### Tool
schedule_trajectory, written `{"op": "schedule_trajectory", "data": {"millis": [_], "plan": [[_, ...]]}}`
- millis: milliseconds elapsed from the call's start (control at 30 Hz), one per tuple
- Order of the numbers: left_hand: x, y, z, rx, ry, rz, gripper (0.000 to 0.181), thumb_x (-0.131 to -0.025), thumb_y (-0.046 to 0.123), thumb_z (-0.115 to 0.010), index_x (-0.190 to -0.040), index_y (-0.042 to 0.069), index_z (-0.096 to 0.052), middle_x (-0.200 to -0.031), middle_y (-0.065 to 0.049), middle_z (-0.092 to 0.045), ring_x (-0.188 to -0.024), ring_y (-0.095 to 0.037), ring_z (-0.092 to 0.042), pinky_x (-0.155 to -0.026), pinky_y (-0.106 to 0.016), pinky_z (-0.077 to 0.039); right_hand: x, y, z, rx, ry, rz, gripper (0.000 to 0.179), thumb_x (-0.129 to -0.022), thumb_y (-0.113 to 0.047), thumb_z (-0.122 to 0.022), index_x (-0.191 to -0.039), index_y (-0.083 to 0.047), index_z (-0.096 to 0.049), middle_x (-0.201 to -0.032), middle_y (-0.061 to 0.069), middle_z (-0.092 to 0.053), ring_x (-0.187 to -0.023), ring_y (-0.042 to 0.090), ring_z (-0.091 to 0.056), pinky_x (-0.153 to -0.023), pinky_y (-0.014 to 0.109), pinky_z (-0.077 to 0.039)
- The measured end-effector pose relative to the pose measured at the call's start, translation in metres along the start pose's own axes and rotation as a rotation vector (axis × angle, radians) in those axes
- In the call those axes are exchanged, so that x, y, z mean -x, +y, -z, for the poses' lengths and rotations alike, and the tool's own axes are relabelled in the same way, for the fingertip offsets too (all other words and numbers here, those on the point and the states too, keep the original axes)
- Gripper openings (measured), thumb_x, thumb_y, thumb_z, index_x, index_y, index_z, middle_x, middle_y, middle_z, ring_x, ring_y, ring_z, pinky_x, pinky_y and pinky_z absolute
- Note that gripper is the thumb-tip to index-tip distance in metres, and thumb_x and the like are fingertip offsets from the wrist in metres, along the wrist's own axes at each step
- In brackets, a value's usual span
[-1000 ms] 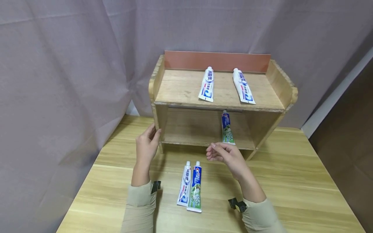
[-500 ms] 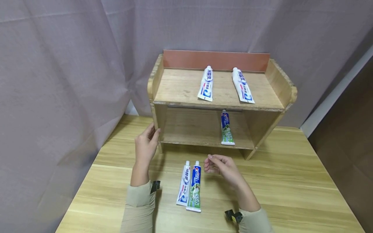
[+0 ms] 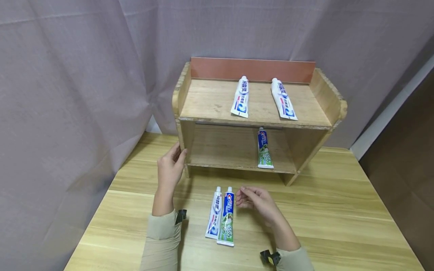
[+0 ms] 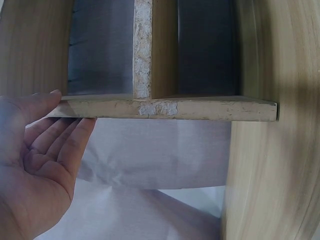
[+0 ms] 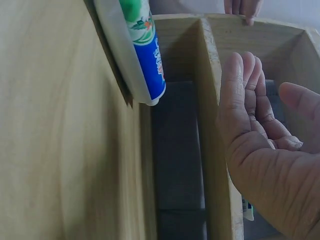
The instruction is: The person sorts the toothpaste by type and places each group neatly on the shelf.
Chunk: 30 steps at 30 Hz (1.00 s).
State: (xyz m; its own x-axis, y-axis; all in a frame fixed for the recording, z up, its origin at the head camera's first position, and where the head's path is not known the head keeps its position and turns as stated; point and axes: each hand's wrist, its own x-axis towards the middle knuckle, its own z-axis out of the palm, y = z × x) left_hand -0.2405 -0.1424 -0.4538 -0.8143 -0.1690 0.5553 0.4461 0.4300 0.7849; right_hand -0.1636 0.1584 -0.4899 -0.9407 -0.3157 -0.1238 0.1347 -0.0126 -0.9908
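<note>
My left hand (image 3: 170, 167) grips the left side panel of a two-tier wooden shelf (image 3: 217, 107). In the left wrist view, the thumb lies on one face of the side panel (image 4: 205, 109) and the fingers on the other. My right hand (image 3: 258, 202) holds nothing, its fingers loosely bent, just right of a blue-and-green toothpaste tube (image 3: 227, 218) on the table. Against that tube's left side lies a white toothpaste tube (image 3: 214, 214); both caps point toward the shelf. The right wrist view shows the blue-and-green tube (image 5: 149, 55) at its top, apart from the hand.
Two white toothpaste tubes (image 3: 241, 97) (image 3: 283, 99) lie on the upper tier. Another blue-and-green tube (image 3: 264, 148) lies on the lower tier, toward the right. A grey curtain (image 3: 84, 75) hangs behind the wooden table (image 3: 339, 210), and a brown panel (image 3: 403, 150) stands at the right.
My right hand has come down from the lower tier's front edge, toward me and slightly left, to beside the blue-and-green tube on the table. My left hand has stayed on the side panel.
</note>
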Motion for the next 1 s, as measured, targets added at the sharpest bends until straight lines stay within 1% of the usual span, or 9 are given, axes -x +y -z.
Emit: {"op": "schedule_trajectory", "data": {"millis": [133, 400, 567, 767, 1000], "plan": [[0.000, 0.000, 0.000, -0.005, 0.002, 0.003, 0.035, -0.097, 0.011, -0.068, -0.131, 0.002, -0.065, -0.119, -0.020, -0.069, -0.105, -0.029, -0.071, -0.086, -0.025, -0.061, 0.000, 0.004, -0.002, 0.001, 0.004, -0.018, 0.049, -0.105, -0.027, -0.056, -0.112, 0.021, -0.056, -0.100, 0.032, -0.065, -0.084, 0.024, -0.069, -0.083, 0.038, -0.064], [-0.001, 0.000, 0.000, -0.004, 0.012, -0.002, 0.034, -0.097, 0.011, -0.068, -0.130, 0.002, -0.066, -0.118, -0.020, -0.070, -0.103, -0.029, -0.072, -0.085, -0.024, -0.061, 0.002, 0.010, -0.004, -0.008, -0.001, -0.035, 0.048, -0.104, -0.027, -0.057, -0.111, 0.020, -0.057, -0.101, 0.032, -0.064, -0.085, 0.025, -0.069, -0.083, 0.037, -0.064], [-0.001, 0.000, 0.000, -0.006, 0.013, 0.000, 0.034, -0.097, 0.010, -0.068, -0.130, 0.002, -0.066, -0.117, -0.020, -0.070, -0.103, -0.029, -0.072, -0.085, -0.023, -0.060, 0.003, 0.015, -0.005, -0.017, -0.006, -0.056, 0.047, -0.103, -0.028, -0.058, -0.112, 0.019, -0.058, -0.101, 0.029, -0.066, -0.087, 0.027, -0.069, -0.085, 0.039, -0.064], [-0.001, -0.001, 0.000, -0.003, 0.004, 0.017, 0.034, -0.098, 0.013, -0.067, -0.131, 0.003, -0.066, -0.118, -0.019, -0.070, -0.105, -0.027, -0.071, -0.087, -0.024, -0.060, 0.003, 0.022, -0.007, -0.035, -0.036, -0.065, 0.047, -0.104, -0.025, -0.056, -0.113, 0.021, -0.057, -0.099, 0.027, -0.067, -0.086, 0.026, -0.069, -0.088, 0.046, -0.062], [-0.001, 0.000, 0.000, 0.000, -0.004, 0.024, 0.035, -0.098, 0.012, -0.067, -0.132, 0.003, -0.065, -0.120, -0.019, -0.069, -0.106, -0.027, -0.070, -0.088, -0.025, -0.060, 0.003, 0.031, -0.007, -0.035, -0.034, -0.096, 0.047, -0.104, -0.026, -0.057, -0.112, 0.020, -0.058, -0.096, 0.020, -0.068, -0.087, 0.026, -0.069, -0.088, 0.044, -0.062]]}}
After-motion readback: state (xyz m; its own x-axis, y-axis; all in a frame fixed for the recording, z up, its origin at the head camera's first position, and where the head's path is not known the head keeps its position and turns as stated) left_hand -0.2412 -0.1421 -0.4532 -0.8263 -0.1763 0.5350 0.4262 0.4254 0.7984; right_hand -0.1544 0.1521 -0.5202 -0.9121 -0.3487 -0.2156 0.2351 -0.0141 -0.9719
